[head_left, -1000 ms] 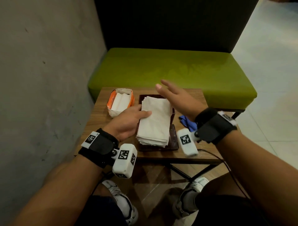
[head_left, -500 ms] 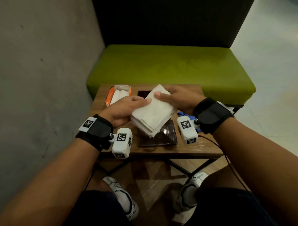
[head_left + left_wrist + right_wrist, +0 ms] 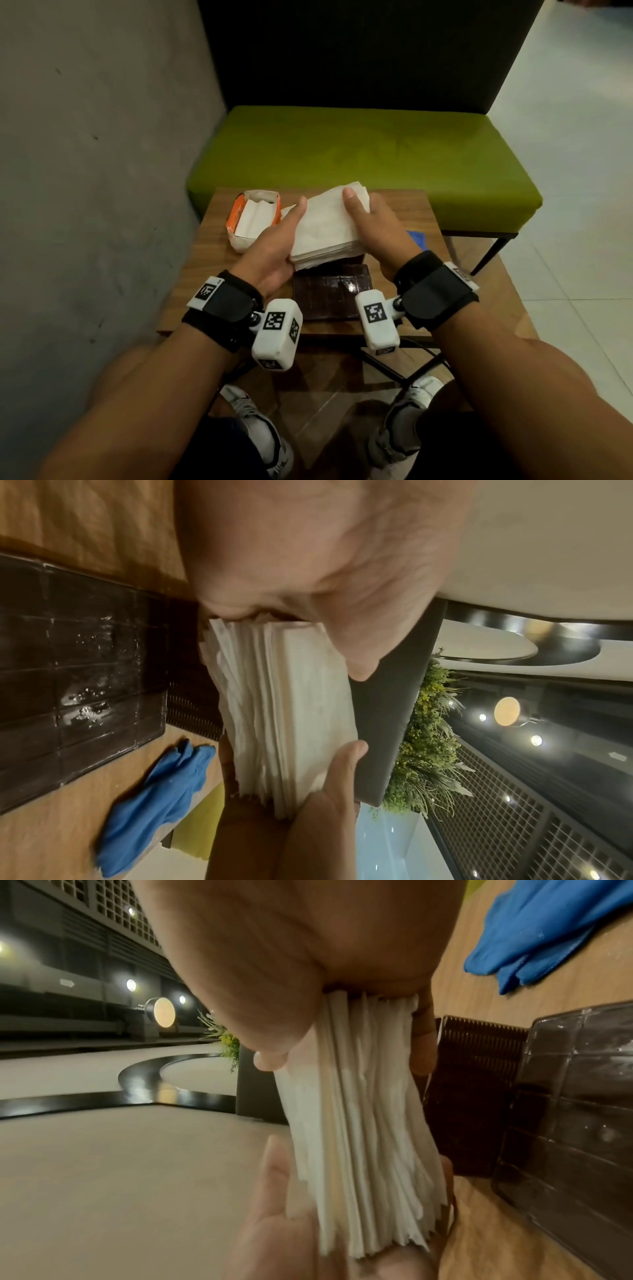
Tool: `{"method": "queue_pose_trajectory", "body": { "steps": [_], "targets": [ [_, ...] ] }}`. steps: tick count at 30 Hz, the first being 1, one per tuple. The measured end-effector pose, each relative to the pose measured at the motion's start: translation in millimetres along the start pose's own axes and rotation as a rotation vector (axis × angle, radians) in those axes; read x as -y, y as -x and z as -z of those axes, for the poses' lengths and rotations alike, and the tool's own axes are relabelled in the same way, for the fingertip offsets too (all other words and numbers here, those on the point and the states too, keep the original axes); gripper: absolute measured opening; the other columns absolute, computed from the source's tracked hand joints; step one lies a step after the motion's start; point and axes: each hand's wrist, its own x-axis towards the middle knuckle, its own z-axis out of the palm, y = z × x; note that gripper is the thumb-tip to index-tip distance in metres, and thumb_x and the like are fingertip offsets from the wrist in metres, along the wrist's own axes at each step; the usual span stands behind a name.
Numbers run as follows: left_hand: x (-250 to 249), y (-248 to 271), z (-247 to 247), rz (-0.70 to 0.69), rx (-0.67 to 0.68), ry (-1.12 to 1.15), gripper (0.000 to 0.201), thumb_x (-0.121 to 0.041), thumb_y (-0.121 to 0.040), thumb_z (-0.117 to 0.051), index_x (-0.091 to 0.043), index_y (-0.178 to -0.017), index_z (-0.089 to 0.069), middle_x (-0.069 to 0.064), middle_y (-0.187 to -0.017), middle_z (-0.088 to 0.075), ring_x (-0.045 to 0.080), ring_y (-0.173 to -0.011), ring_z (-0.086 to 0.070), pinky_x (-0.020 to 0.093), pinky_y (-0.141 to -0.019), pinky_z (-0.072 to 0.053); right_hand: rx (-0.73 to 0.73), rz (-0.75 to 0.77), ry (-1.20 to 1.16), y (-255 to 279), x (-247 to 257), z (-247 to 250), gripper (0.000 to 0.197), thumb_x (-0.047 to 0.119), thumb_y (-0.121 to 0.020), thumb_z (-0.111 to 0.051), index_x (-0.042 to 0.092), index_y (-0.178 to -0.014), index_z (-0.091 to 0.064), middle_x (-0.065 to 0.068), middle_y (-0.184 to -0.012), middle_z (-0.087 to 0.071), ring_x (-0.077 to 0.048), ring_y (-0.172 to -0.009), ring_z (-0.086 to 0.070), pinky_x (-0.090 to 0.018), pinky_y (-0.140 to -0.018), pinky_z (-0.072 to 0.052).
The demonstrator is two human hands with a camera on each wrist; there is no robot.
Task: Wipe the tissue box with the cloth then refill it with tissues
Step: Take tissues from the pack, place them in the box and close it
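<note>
Both hands hold a thick stack of white tissues (image 3: 327, 222) a little above the small wooden table (image 3: 424, 219). My left hand (image 3: 274, 246) grips its left edge with the thumb on top, and my right hand (image 3: 373, 229) grips the right edge the same way. The wrist views show the stack (image 3: 284, 710) (image 3: 363, 1150) pinched between thumb and fingers. A dark ribbed tissue box (image 3: 472, 1096) (image 3: 192, 710) stands under the stack, hidden in the head view. Its dark glossy lid (image 3: 332, 294) lies flat nearer me. The blue cloth (image 3: 416, 238) (image 3: 154, 791) lies at the table's right edge.
An opened orange pack of tissues (image 3: 255, 216) sits at the table's far left corner. A green bench (image 3: 359, 150) with a dark backrest stands right behind the table. A grey wall (image 3: 85, 188) runs close along the left. My knees and shoes are under the near edge.
The stack lay on the dark lid under my left hand with my right hand open above. Both hands have since gripped it, lifted it and carried it farther from me.
</note>
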Motion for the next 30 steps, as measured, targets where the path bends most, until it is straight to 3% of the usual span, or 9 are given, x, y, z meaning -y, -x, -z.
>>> {"method": "queue_pose_trajectory", "body": {
  "steps": [7,12,14,18,22,24,25,27,30],
  "targets": [
    [2.6,-0.3,5.0,0.006,-0.050,-0.028,0.028,-0.038,-0.111,-0.058,-0.016,-0.114,-0.073,0.007,-0.107,-0.085,0.026,-0.105,-0.080,0.047,-0.106,-0.059,0.076,-0.088,-0.004,1.6,0.1,1.4,0.117,0.106,-0.071,-0.029,0.031,-0.160,-0.042,0.005,-0.158,-0.055,-0.019,-0.147,-0.052,-0.050,-0.127,-0.036],
    [1.8,-1.9,12.6,0.004,-0.048,-0.049,0.025,-0.028,-0.115,-0.052,-0.013,-0.113,-0.072,0.004,-0.104,-0.085,0.019,-0.098,-0.081,0.040,-0.098,-0.061,0.095,-0.153,-0.067,-2.7,-7.9,7.8,0.122,0.111,-0.064,-0.038,0.039,-0.162,-0.038,0.009,-0.166,-0.046,-0.017,-0.154,-0.043,-0.053,-0.130,-0.030],
    [1.4,-1.7,14.8,-0.011,-0.048,-0.058,0.024,-0.027,-0.115,-0.050,-0.016,-0.112,-0.071,0.001,-0.103,-0.085,0.016,-0.098,-0.080,0.038,-0.096,-0.060,0.095,-0.161,-0.101,-0.4,-5.6,10.7,0.112,0.106,-0.071,-0.042,0.037,-0.160,-0.043,0.009,-0.164,-0.049,-0.017,-0.153,-0.045,-0.055,-0.129,-0.032],
    [1.0,2.3,16.3,-0.032,-0.053,-0.086,0.025,-0.029,-0.116,-0.047,-0.018,-0.113,-0.069,-0.002,-0.102,-0.084,0.013,-0.096,-0.079,0.031,-0.085,-0.062,0.096,-0.143,-0.150,6.0,-5.9,12.6,0.061,0.064,-0.107,-0.042,0.019,-0.142,-0.063,-0.004,-0.135,-0.074,-0.025,-0.127,-0.070,-0.054,-0.115,-0.051],
    [0.5,8.7,13.9,-0.048,-0.008,-0.094,0.031,-0.042,-0.115,-0.045,-0.022,-0.124,-0.067,-0.006,-0.110,-0.084,0.013,-0.108,-0.079,0.035,-0.098,-0.061,0.024,-0.095,-0.032,6.0,-10.6,6.9,0.088,0.086,-0.092,-0.040,0.008,-0.121,-0.067,-0.026,-0.127,-0.070,-0.048,-0.116,-0.068,-0.056,-0.103,-0.055],
    [2.7,9.6,14.7,-0.085,0.011,-0.152,0.031,-0.039,-0.115,-0.048,-0.021,-0.133,-0.064,-0.006,-0.120,-0.082,0.010,-0.112,-0.077,0.035,-0.104,-0.059,0.037,-0.055,-0.003,4.5,-12.0,6.3,0.080,0.087,-0.092,-0.039,0.018,-0.118,-0.071,-0.013,-0.120,-0.076,-0.037,-0.115,-0.071,-0.060,-0.104,-0.056],
    [4.0,8.9,16.0,-0.107,-0.002,-0.181,0.032,-0.036,-0.115,-0.048,-0.018,-0.139,-0.061,-0.004,-0.127,-0.080,0.011,-0.115,-0.076,0.035,-0.106,-0.058,0.037,-0.041,0.008,6.5,-10.3,6.6,0.070,0.083,-0.095,-0.040,0.021,-0.105,-0.071,-0.004,-0.104,-0.075,-0.032,-0.104,-0.071,-0.065,-0.100,-0.057],
    [5.4,7.4,17.3,-0.132,-0.051,-0.203,0.037,-0.032,-0.116,-0.046,-0.014,-0.147,-0.057,0.001,-0.134,-0.075,0.011,-0.116,-0.073,0.033,-0.102,-0.058,0.012,-0.018,0.026,10.4,-5.1,7.0,0.061,0.074,-0.101,-0.042,0.016,-0.087,-0.055,-0.003,-0.078,-0.049,-0.031,-0.079,-0.054,-0.073,-0.083,-0.059],
    [6.4,7.6,15.1,-0.138,-0.027,-0.202,0.039,-0.038,-0.116,-0.043,-0.018,-0.147,-0.056,-0.003,-0.134,-0.075,0.009,-0.115,-0.074,0.033,-0.103,-0.057,-0.023,-0.021,0.010,9.3,-5.1,6.3,0.056,0.060,-0.108,-0.045,0.005,-0.107,-0.058,-0.020,-0.090,-0.051,-0.038,-0.078,-0.063,-0.051,-0.057,-0.064]
  ]
}}
